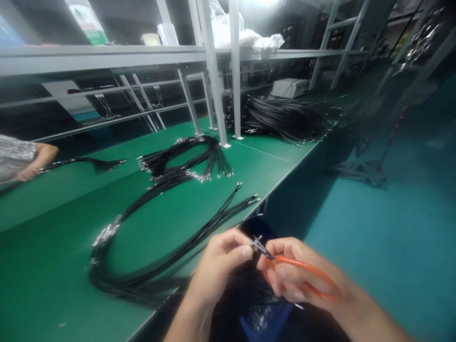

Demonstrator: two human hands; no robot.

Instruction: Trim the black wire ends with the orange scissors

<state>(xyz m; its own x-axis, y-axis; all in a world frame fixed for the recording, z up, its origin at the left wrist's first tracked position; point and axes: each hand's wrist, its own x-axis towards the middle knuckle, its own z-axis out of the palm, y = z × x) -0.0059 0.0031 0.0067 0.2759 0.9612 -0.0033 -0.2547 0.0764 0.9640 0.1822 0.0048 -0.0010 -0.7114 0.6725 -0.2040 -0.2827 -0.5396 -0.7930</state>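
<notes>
Over the table's front edge, my right hand (294, 273) is closed around scissors (306, 275) with orange handles and short metal blades. The blades are partly open and point at the fingertips of my left hand (226, 254). That hand is closed in a pinch on what looks like a cable end, mostly hidden by thumb and finger. A bundle of black cables (142, 278) with pale metal tips curves across the table and runs beneath my left wrist. Below my hands is a blue bin (269, 323) with small clear scraps in it.
Further cable bundles lie on the green table (57, 266), with a large black pile (285, 116) at the back. White posts (213, 80) hold up a shelf (107, 54). At the left, another person's arm (39, 161) touches a cable bundle. A pale box (289, 88) stands farther back.
</notes>
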